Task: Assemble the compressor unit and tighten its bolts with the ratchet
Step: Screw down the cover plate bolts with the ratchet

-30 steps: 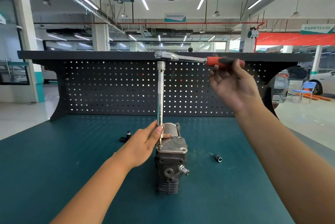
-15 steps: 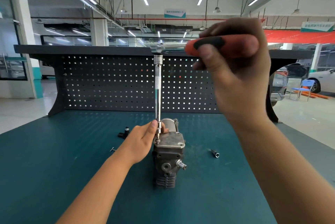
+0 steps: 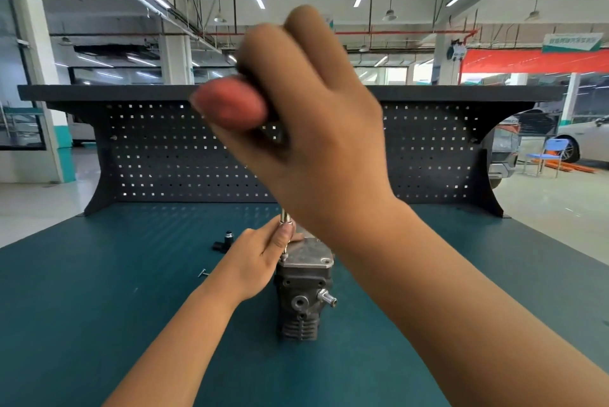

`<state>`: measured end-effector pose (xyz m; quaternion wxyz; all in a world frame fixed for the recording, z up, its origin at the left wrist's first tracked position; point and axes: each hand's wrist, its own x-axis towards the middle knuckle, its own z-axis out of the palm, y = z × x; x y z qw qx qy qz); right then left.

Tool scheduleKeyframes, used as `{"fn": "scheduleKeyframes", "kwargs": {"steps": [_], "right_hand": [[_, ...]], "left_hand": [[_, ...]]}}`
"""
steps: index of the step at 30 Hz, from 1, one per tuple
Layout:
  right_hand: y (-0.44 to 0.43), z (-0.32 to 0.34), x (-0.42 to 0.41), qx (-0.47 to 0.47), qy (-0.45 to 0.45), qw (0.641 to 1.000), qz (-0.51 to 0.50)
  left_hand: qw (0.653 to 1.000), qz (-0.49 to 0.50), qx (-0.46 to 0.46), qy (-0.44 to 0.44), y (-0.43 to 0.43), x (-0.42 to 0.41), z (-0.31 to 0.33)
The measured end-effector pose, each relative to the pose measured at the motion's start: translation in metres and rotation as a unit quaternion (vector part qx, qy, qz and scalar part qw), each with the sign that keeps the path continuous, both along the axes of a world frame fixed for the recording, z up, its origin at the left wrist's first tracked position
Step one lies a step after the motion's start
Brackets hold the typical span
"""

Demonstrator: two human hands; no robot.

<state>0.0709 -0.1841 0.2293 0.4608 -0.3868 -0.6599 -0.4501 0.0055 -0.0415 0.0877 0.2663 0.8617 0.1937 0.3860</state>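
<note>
the compressor unit [image 3: 304, 301] stands upright near the middle of the teal bench [image 3: 99, 307], its silver cover plate [image 3: 309, 256] on top; the left hand [image 3: 257, 261] pinches the bottom of the extension bar [image 3: 285, 218] between thumb and fingers, just above the plate's near-left corner, where i take a bolt to sit, though the fingers hide it; the right hand [image 3: 323, 129] is high up and blurred, fingers curled round the red handle of the ratchet [image 3: 230, 103]; the ratchet's head is lost behind it; the unit looks like cast metal, heavy and rigid, but it stands tall on a narrow finned base, and i'd guess a sideways pull at the top of so long a bar could rock it; the sensible holds seem to be low on the bar, steadying the socket, and far out on the handle, which looks rubbery and unlikely to slip; a loose bolt [image 3: 203, 272] and a small black part [image 3: 225, 240] lie on the bench to the left, apart from the unit
</note>
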Motion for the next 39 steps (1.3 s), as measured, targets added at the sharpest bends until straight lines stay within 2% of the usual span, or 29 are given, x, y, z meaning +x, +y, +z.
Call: {"fn": "scheduleKeyframes", "kwargs": {"steps": [2, 3, 7, 10, 12, 17, 19, 20, 22, 30, 35, 39], "right_hand": [[-0.007, -0.006, 0.004, 0.109, 0.041, 0.984, 0.137], [-0.007, -0.01, 0.009, 0.13, 0.087, 0.968, 0.197], [-0.004, -0.018, 0.035, 0.127, 0.275, 0.865, 0.399], [0.004, -0.02, 0.064, 0.131, 0.362, 0.807, 0.448], [0.011, -0.02, 0.085, 0.087, 0.421, 0.753, 0.498], [0.027, -0.017, 0.125, -0.079, 0.545, 0.559, 0.62], [0.034, -0.018, 0.133, -0.107, 0.572, 0.523, 0.623], [0.036, -0.019, 0.135, -0.116, 0.577, 0.524, 0.615], [0.037, -0.021, 0.131, -0.123, 0.569, 0.554, 0.594], [0.007, -0.022, 0.075, 0.006, 0.411, 0.756, 0.509], [-0.006, -0.028, 0.044, 0.089, 0.305, 0.835, 0.45], [-0.009, -0.029, 0.026, 0.123, 0.229, 0.881, 0.396]], "left_hand": [[1.0, 0.0, 0.006, 0.0, -0.004, -0.001, 0.003], [1.0, -0.002, 0.003, 0.006, -0.005, 0.0, 0.004], [1.0, -0.015, -0.018, 0.013, 0.002, 0.001, 0.002], [1.0, -0.014, -0.008, 0.016, 0.004, 0.002, 0.0], [1.0, -0.011, -0.006, 0.025, 0.005, 0.002, -0.001], [0.999, -0.007, -0.021, 0.023, 0.004, 0.001, 0.001], [0.999, -0.009, -0.023, 0.025, 0.003, 0.001, 0.001], [0.999, -0.01, -0.024, 0.026, 0.004, 0.001, 0.001], [0.999, -0.011, -0.03, 0.027, 0.004, 0.001, 0.0], [0.998, -0.002, -0.055, 0.015, -0.002, 0.0, 0.002], [0.999, 0.017, -0.046, 0.018, -0.006, 0.001, 0.004], [0.999, 0.017, -0.027, 0.023, -0.009, 0.001, 0.005]]}}
